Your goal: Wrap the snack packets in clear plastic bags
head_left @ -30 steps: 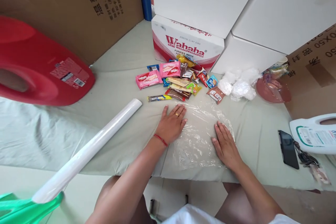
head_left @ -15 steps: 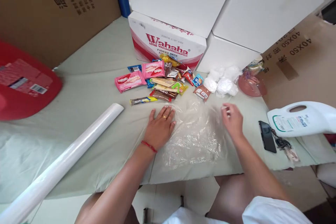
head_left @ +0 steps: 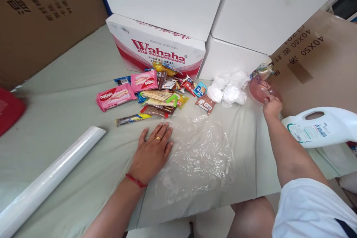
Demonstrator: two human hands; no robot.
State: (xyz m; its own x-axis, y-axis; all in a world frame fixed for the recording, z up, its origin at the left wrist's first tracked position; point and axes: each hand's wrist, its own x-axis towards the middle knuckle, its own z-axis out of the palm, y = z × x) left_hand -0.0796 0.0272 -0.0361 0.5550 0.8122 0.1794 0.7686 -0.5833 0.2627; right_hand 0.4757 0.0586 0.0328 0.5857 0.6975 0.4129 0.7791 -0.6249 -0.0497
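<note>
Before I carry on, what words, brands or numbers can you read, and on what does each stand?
"Wahaha": red-and-white box
"PURIFIED WATER": same box, under the brand
"nabati": both pink packets, upside down on one
"40X50": twice on the right cardboard carton
"汤": same carton
Too small, blurred or cut off: the box's number code, the white bottle's label, the left cardboard carton's print, most other snack wrappers.

Clear plastic film [head_left: 198, 156], crinkled, spread flat, pink bowl [head_left: 256, 93], farther right
</note>
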